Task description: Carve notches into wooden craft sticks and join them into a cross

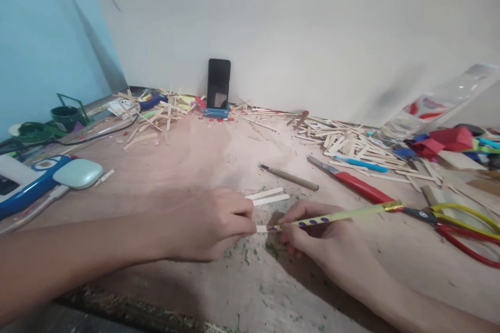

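Note:
My left hand (pixel 219 223) is closed on a pale popsicle stick (pixel 261 229), whose end shows past the fingertips. In my right hand (pixel 324 239) is a yellow pencil (pixel 332 217) with purple dots. Its tip meets the stick's end, and its back end slants up to the right with a gold band. Just beyond my left fingers lie two more popsicle sticks (pixel 271 199) side by side. Farther back rests a craft knife (pixel 289 177) with a brown handle. Dark green bits are scattered on the wooden table (pixel 250 291) around my hands.
A phone (pixel 219 83) stands on a blue holder against the wall. Loose sticks (pixel 347 145) pile up at the back right, near a red-handled knife (pixel 363 187), scissors (pixel 461 221) and a tilted plastic bottle (pixel 441 99). A mint-coloured case (pixel 80 173) lies at left.

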Demonstrator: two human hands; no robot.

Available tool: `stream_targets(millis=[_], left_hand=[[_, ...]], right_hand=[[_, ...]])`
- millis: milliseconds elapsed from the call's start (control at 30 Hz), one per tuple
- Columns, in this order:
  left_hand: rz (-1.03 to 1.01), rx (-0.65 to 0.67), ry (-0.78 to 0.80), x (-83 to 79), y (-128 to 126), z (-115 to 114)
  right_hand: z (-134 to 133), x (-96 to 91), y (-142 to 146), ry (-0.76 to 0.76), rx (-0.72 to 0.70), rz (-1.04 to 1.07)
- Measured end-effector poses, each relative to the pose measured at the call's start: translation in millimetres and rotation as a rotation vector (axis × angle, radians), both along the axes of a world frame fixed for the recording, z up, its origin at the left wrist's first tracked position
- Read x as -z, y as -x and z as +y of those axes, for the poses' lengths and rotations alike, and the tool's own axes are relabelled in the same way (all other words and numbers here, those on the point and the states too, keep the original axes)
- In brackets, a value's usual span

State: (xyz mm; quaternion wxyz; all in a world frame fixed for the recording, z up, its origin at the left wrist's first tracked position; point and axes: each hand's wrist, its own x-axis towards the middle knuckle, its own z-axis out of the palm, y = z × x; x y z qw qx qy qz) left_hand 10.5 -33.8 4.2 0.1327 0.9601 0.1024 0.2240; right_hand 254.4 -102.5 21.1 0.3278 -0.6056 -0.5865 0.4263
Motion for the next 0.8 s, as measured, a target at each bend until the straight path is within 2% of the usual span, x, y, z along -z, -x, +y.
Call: stream_targets(millis=[333,467,633,800], left_hand=[[0.027,0.005,-0.028,1.5,-1.0,0.0],[0.032,0.006,-0.05,-0.1,-2.1,-0.8],[0.043,0.011,-0.072,-4.9,-3.0,-1.7],[0.113,0.044,-0.184,-7.8,-3.5,-0.2]], right_hand=[[-2.1,10.9,-4.5,0.006,-0.024,0.037],[-3.4,6.1,-5.0,-0.027,-0.038,0.008],[6.2,-15.4,-17.7,-0.23,-0.039,-0.234],[35.8,-24.4,-61.8,-0.527,-0.174,-0.553]])
